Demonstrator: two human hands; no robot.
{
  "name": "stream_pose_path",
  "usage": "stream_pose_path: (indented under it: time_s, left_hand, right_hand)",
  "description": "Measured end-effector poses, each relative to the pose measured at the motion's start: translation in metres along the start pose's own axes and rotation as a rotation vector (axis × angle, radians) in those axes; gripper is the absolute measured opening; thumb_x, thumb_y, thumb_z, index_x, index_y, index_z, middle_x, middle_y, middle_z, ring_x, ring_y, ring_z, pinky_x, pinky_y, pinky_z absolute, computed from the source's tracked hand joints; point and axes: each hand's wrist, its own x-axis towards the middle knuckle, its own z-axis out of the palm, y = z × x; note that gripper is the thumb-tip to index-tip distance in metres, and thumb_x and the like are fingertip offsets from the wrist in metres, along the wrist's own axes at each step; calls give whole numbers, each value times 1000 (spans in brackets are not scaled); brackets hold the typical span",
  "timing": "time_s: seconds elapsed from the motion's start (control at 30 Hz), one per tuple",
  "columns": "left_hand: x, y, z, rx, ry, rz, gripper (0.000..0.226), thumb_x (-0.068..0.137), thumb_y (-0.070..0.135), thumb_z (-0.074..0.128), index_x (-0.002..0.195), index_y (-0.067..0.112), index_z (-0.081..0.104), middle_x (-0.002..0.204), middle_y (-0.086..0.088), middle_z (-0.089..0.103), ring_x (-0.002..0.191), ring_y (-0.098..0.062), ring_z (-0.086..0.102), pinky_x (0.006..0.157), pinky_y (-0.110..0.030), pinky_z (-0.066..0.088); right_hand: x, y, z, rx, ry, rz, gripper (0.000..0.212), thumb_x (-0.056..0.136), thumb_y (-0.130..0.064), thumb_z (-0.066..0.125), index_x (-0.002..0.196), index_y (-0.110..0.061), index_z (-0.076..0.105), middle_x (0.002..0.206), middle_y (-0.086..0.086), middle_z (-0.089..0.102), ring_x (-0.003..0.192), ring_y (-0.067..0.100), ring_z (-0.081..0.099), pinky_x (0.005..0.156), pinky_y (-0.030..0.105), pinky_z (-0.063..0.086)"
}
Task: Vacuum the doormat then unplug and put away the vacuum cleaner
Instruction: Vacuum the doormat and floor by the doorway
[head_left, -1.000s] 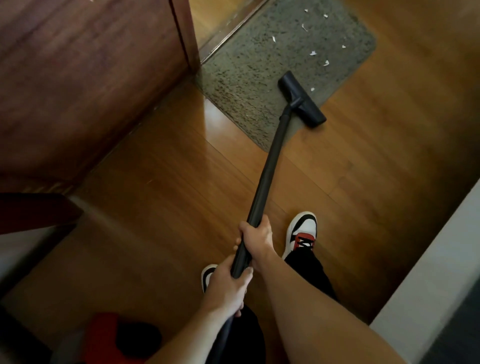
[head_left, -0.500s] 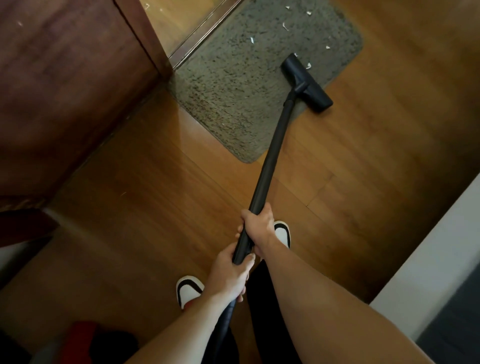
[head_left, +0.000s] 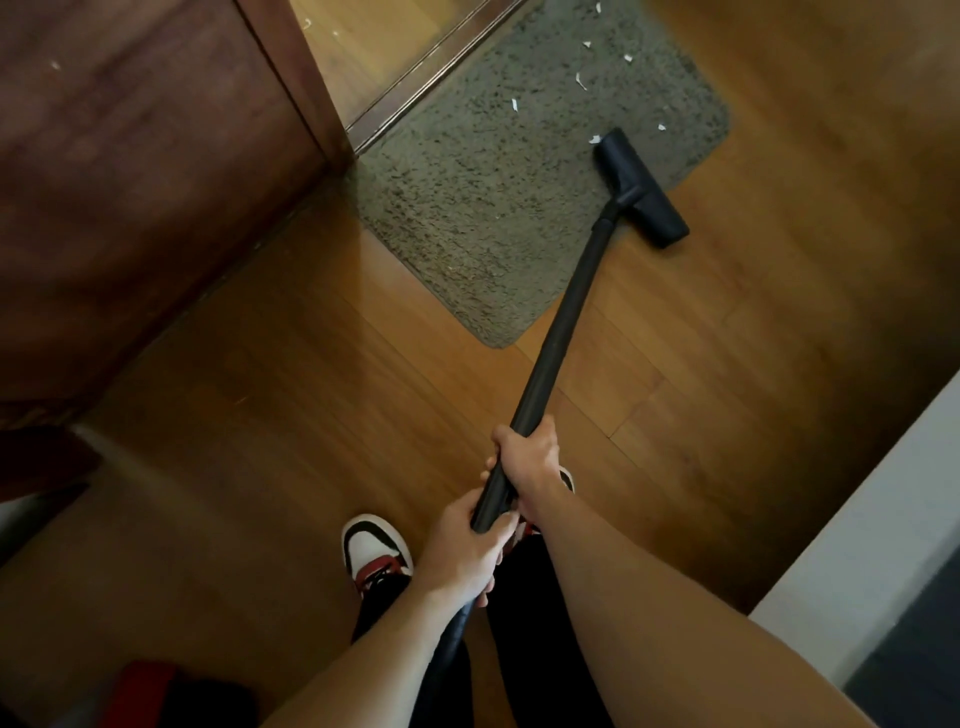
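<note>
Doormat (head_left: 498, 197): grey, speckled pile, lying on the wooden floor (head_left: 270, 395) against the door threshold (head_left: 431, 78), beside a dark wooden door (head_left: 130, 171). White paper scraps (head_left: 581, 80) scattered over its far part; one scrap lies just beside the far end of the floor head.

Vacuum floor head (head_left: 640, 188): black, its far end on the mat near the right edge, its near end overhanging onto bare floor. Black wand (head_left: 563, 317) runs from the head back to the hands, slanted.

Right hand (head_left: 530, 462): fingers wrapped and closed around the wand, forward grip. Left hand (head_left: 467, 551): just behind it, fingers likewise clamped on the wand at its lower end, where the dark hose begins.

Left shoe (head_left: 376, 551): white, black and red, flat on the floor below the hands. The other shoe is mostly hidden behind the right hand. White wall edge (head_left: 872, 545) at right.
</note>
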Motion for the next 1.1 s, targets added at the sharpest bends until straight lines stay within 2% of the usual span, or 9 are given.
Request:
stream_pose_path:
  time_s: [0.33, 0.43, 0.53, 0.77, 0.93, 1.1]
  left_hand:
    - [-39, -36, -98, -28, 28, -63, 19, 97, 27, 62, 89, 10, 62, 60, -6, 54, 41, -22, 46, 40, -29, 42]
    - [-51, -41, -132, -40, 43, -56, 20, 98, 23, 61, 93, 3, 61, 55, -5, 51, 38, -21, 44, 39, -29, 40]
    - [-61, -39, -153, -97, 64, -79, 17, 98, 21, 60, 98, 4, 64, 53, -7, 50, 36, -19, 42, 37, -26, 38]
    - [-62, -23, -159, -237, 120, -125, 21, 97, 22, 61, 96, 2, 61, 53, -6, 50, 36, -19, 42, 39, -27, 38]
    - [-49, -6, -145, -199, 159, -78, 23, 97, 23, 62, 88, 2, 59, 51, -3, 49, 35, -17, 43, 37, -25, 37]
    - [-32, 18, -128, -191, 134, -90, 21, 96, 27, 62, 84, 10, 59, 60, -5, 51, 39, -17, 44, 40, -26, 38]
  right_hand:
    - [-50, 26, 98, 19, -71, 29, 27, 96, -10, 59, 115, -17, 41, 80, 13, 53, 46, 17, 54, 48, 33, 54]
    - [-63, 29, 131, 18, -102, 42, 29, 96, -11, 59, 117, -18, 41, 83, 13, 53, 47, 16, 55, 49, 32, 54]
    - [-75, 26, 155, -4, -132, 45, 29, 95, -11, 60, 115, -18, 40, 87, 14, 54, 50, 17, 56, 50, 32, 54]
    - [-75, 4, 172, -120, -189, -14, 28, 96, -11, 60, 113, -17, 40, 89, 13, 55, 51, 16, 57, 49, 31, 56]
    - [-59, -11, 161, -115, -191, -20, 29, 96, -10, 60, 115, -20, 41, 85, 12, 55, 49, 17, 56, 49, 31, 54]
    - [-38, -32, 143, -90, -178, -25, 30, 94, -10, 60, 116, -18, 41, 83, 11, 54, 48, 16, 56, 50, 32, 54]
